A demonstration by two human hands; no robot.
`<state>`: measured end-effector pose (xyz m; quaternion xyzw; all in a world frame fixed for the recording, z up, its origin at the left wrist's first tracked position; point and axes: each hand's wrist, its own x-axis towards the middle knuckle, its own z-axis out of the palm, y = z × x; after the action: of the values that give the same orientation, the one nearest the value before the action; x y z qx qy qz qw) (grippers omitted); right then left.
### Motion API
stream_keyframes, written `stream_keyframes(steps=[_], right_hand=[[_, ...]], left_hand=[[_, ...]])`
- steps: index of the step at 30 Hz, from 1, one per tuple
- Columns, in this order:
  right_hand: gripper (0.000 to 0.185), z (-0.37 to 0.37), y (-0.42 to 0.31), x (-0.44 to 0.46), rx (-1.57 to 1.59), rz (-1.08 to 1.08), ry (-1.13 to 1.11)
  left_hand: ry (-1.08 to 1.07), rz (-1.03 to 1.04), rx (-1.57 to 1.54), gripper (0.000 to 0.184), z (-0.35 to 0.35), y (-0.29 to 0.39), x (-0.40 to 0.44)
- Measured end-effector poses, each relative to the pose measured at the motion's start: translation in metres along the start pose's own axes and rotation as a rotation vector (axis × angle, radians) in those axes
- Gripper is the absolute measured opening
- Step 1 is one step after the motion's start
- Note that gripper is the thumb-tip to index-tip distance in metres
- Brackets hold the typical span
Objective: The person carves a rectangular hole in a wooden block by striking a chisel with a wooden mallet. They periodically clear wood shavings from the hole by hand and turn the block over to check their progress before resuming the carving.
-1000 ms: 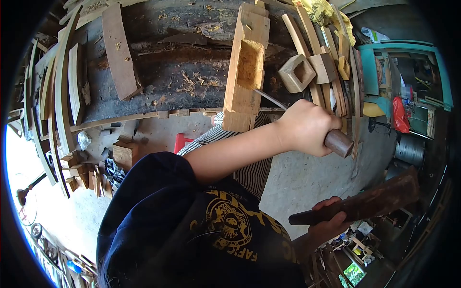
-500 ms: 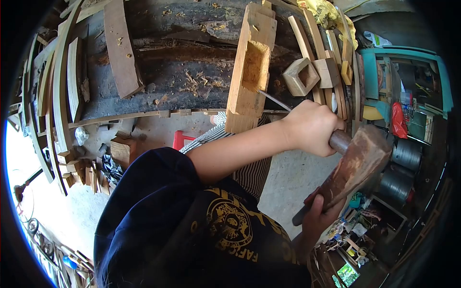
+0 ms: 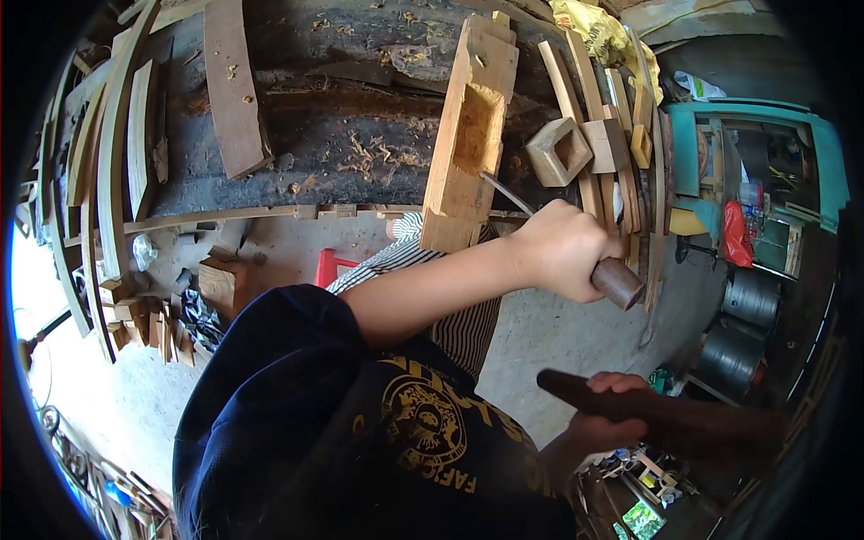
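Note:
My left hand point(image 3: 562, 250) is wrapped round a chisel point(image 3: 619, 284), its brown handle end sticking out past the fist. The chisel's thin metal blade slants left, its tip at the near end of a rectangular hollow in a light wooden block point(image 3: 456, 209). Lower right, my right hand point(image 3: 614, 416) grips a dark wooden mallet point(image 3: 697, 418) by its handle, held well away from the chisel. The mallet's head is in shadow and slightly blurred. The block lies across the edge of a dark, rough slab point(image 3: 333, 184).
Wood shavings and a brown plank point(image 3: 236, 99) lie on the slab. To the right sit a hollow hexagonal wooden piece point(image 3: 543, 155) and several wooden strips. Below the slab's edge stands a red stool point(image 3: 331, 265). A teal frame point(image 3: 684, 148) stands at the far right.
The mallet has swung down and to the right, away from the chisel handle. My left hand and the chisel have shifted slightly left in view; the blade tip stays at the hollow.

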<state>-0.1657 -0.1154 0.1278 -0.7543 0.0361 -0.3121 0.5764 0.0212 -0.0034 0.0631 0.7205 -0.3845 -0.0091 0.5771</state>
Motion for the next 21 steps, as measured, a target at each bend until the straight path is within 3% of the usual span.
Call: stream_keyframes(steps=[1,3,6,7,11,16,21], right_hand=[[0.043,0.009,-0.001,-0.004,-0.004,-0.004,0.002],[0.035,0.021,-0.004,-0.012,-0.628,0.326,-0.168],[0.035,0.007,-0.002,-0.014,-0.369,0.358,-0.138],[0.041,-0.002,0.001,-0.014,-0.392,0.212,-0.161],[0.062,-0.005,-0.012,-0.015,-0.416,0.045,0.077],[0.065,-0.008,-0.011,-0.011,-0.367,0.162,0.123],[0.065,0.000,-0.011,-0.004,-0.366,0.266,0.201]], left_hand=[[0.016,0.015,0.008,0.017,0.000,0.001,-0.001],[0.033,0.038,0.016,0.017,0.004,-0.002,-0.006],[-0.048,0.026,0.092,0.018,0.008,-0.015,-0.009],[-0.020,0.054,0.110,0.019,0.014,-0.016,-0.015],[0.063,0.146,0.108,0.021,0.015,-0.016,-0.015],[0.149,0.185,0.040,0.020,0.013,-0.001,-0.001],[0.168,0.088,0.018,0.020,0.012,-0.003,0.009]])
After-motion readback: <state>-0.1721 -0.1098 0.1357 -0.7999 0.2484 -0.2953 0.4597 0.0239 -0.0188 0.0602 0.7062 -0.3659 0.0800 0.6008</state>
